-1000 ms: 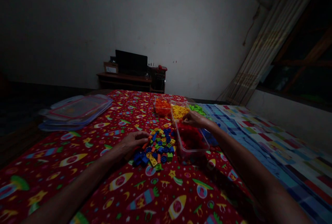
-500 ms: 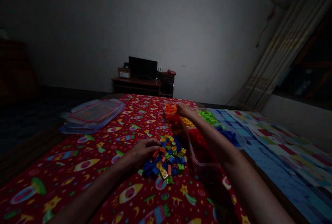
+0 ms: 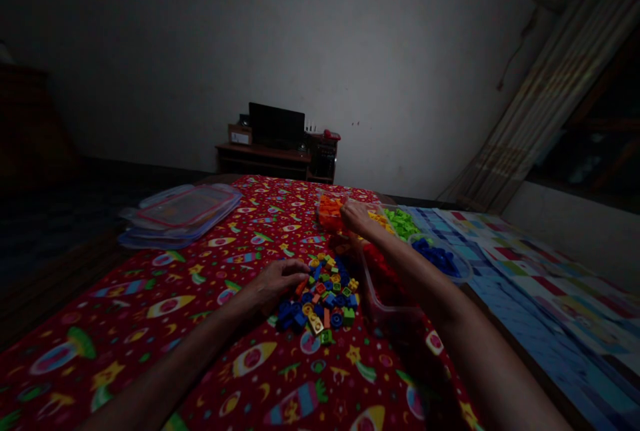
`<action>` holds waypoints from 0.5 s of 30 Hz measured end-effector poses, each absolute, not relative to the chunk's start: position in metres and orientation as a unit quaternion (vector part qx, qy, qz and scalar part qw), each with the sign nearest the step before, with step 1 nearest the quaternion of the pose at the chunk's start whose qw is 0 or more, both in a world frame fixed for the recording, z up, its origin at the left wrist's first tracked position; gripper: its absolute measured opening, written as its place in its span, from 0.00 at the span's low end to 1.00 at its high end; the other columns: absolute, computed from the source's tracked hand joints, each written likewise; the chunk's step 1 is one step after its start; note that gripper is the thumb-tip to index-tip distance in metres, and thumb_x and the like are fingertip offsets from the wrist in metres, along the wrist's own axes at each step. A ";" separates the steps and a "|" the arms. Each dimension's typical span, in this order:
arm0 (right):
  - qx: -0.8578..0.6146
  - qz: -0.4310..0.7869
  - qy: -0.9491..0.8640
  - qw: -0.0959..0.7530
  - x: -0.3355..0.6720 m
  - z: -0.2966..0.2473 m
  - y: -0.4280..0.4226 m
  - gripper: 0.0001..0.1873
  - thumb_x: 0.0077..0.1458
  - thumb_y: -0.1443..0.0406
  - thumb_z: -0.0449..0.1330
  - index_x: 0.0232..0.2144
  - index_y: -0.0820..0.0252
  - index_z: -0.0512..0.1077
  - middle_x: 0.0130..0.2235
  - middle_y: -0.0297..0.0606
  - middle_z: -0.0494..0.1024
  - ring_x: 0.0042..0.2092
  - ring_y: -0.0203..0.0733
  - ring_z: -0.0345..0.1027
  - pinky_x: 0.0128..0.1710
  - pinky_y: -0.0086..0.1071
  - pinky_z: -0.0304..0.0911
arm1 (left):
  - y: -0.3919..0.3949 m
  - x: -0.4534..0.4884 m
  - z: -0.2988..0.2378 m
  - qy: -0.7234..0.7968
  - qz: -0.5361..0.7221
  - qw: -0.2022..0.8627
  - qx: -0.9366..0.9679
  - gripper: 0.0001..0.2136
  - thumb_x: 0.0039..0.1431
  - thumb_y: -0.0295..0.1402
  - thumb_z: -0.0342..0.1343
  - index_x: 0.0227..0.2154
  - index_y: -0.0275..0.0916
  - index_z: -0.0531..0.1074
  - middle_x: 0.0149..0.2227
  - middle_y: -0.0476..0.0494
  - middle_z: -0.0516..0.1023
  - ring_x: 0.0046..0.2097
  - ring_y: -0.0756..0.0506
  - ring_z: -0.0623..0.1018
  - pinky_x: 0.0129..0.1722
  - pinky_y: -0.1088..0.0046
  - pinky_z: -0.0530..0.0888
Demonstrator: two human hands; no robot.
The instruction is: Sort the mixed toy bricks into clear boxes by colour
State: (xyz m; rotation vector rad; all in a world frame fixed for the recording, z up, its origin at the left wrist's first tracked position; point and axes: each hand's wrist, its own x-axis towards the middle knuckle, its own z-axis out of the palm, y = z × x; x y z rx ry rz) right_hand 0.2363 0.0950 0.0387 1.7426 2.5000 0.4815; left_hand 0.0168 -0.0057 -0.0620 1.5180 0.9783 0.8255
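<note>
A loose pile of mixed toy building bricks [image 3: 327,294] in blue, yellow, green and orange lies on the red patterned cloth [image 3: 240,378]. My left hand [image 3: 281,279] rests at the pile's left edge, fingers stretched toward the bricks and nothing visible in them. Farther off, my right hand [image 3: 356,216] is curled closed beside the orange bricks [image 3: 330,210] in a clear container. Its fingertips are turned away, so what they hold is hidden. Yellow bricks [image 3: 381,220] show just behind that hand. My right forearm partly covers a clear box with red bricks [image 3: 383,278].
Green bricks [image 3: 401,223] and a round tub of blue bricks [image 3: 435,258] stand at the right. Stacked clear lids [image 3: 183,211] lie at the left. Beyond the cloth is a desk with a monitor [image 3: 277,126]. Blue checked bedding [image 3: 510,291] spreads to the right.
My right hand has drawn back slightly toward me from the orange bricks, showing more of the yellow ones. My left hand stays by the pile. The view has tilted a little.
</note>
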 end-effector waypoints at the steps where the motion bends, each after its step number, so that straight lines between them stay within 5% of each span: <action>1: 0.562 0.158 0.812 0.031 0.237 0.038 0.092 0.17 0.56 0.74 0.47 0.41 0.70 0.74 0.42 0.56 0.76 0.43 0.46 0.70 0.40 0.32 0.60 | -0.006 0.017 -0.062 0.414 0.350 0.543 0.641 0.17 0.43 0.45 0.61 0.32 0.37 0.76 0.30 0.46 0.79 0.31 0.46 0.76 0.33 0.71 0.71; 15: 0.526 0.161 0.834 0.047 0.248 0.034 0.039 0.17 0.57 0.70 0.47 0.40 0.68 0.75 0.36 0.51 0.77 0.37 0.42 0.69 0.33 0.30 0.56 | -0.002 0.016 -0.058 0.427 0.342 0.475 0.689 0.20 0.41 0.48 0.60 0.32 0.38 0.77 0.34 0.44 0.81 0.38 0.40 0.77 0.39 0.68 0.72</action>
